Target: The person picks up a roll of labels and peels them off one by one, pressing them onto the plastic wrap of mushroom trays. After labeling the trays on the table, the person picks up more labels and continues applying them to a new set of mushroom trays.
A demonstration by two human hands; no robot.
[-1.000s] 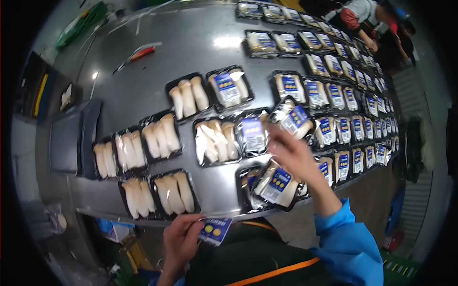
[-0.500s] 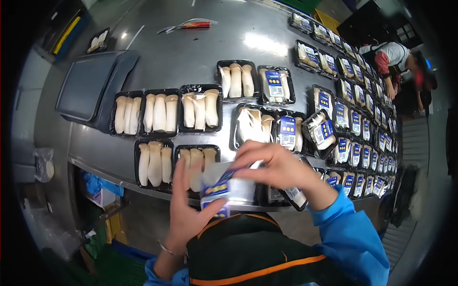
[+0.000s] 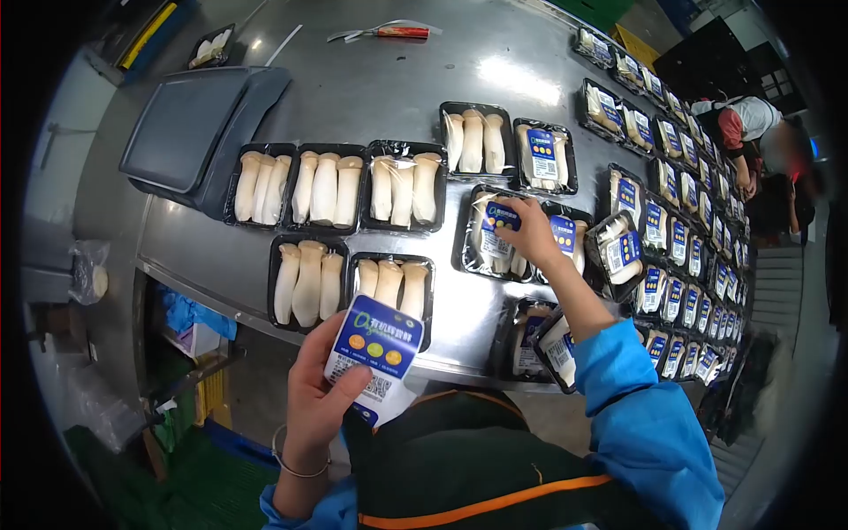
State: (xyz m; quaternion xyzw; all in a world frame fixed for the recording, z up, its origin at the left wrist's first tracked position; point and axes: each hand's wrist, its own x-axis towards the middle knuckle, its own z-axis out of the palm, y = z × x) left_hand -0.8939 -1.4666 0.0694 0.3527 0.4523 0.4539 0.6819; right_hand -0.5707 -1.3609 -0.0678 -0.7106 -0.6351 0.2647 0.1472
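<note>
My left hand [image 3: 314, 389] grips a strip of blue-and-white printed labels [image 3: 376, 340], thumb on its face, near the table's front edge. Over a wrapped black tray of mushrooms [image 3: 473, 258], my right hand [image 3: 537, 234] pinches a single label [image 3: 495, 231] by its right side, and the label lies against the film. Right of that tray is a labelled pack [image 3: 564, 231], partly hidden by my hand. Beyond the label strip sits an unlabelled mushroom pack [image 3: 389, 281], its lower part covered by the strip.
More unlabelled packs [image 3: 324, 190] stand on the metal table [image 3: 389, 84] to the left, beside a grey plastic bin [image 3: 185, 141]. Rows of labelled packs [image 3: 655, 225] fill the right side. A red-handled tool [image 3: 402, 33] lies at the back. Another person [image 3: 738, 124] works at far right.
My right hand has moved from the label strip up and right to the mushroom tray, with a label in its fingers. My left hand has lowered slightly, still holding the strip.
</note>
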